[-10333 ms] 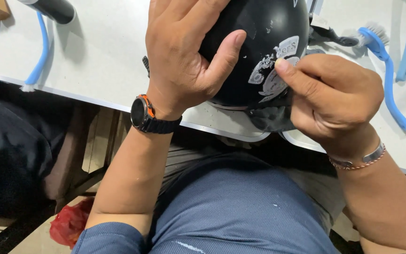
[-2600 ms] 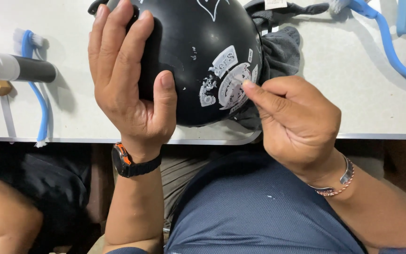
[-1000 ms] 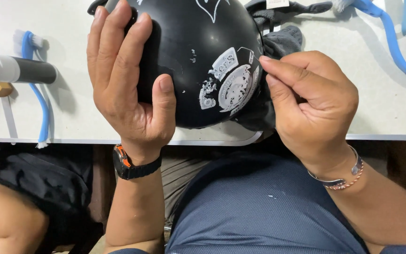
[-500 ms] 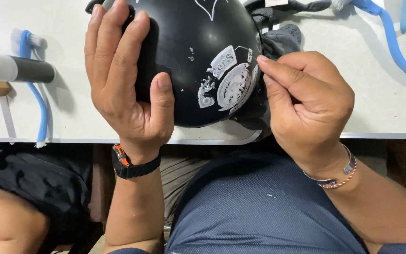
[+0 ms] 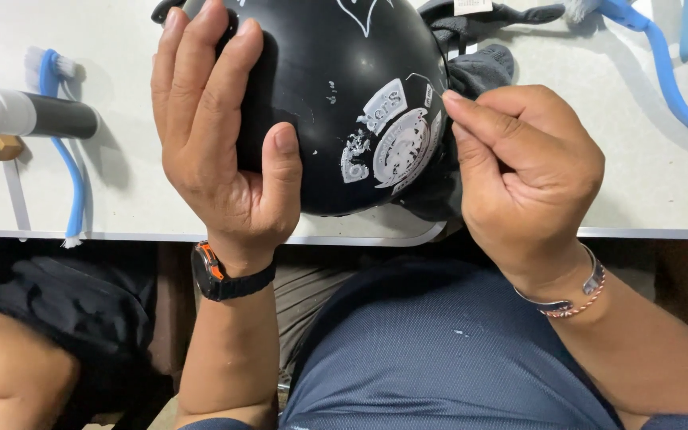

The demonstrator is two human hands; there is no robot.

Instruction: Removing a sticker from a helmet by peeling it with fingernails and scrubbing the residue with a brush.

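Observation:
A glossy black helmet (image 5: 344,80) rests on the white table (image 5: 129,191) near its front edge. Worn white stickers (image 5: 396,147) cover its lower right side. My left hand (image 5: 216,135) lies flat over the helmet's left side, thumb pressed on the shell, gripping it. My right hand (image 5: 523,171) is curled, with thumb and forefinger pinched at the sticker's right edge by the helmet rim. A grey cloth lining (image 5: 483,68) shows behind my right fingers.
A blue-handled brush (image 5: 61,143) and a black-and-white cylinder (image 5: 29,115) lie at the left on the table. Blue-handled tools (image 5: 666,80) lie at the right. Another person's arm (image 5: 5,382) and dark clothing show at lower left.
My right hand has slid from the sticker's face up to the helmet's right rim, pinching there. The left hand keeps its hold. The view is otherwise steady.

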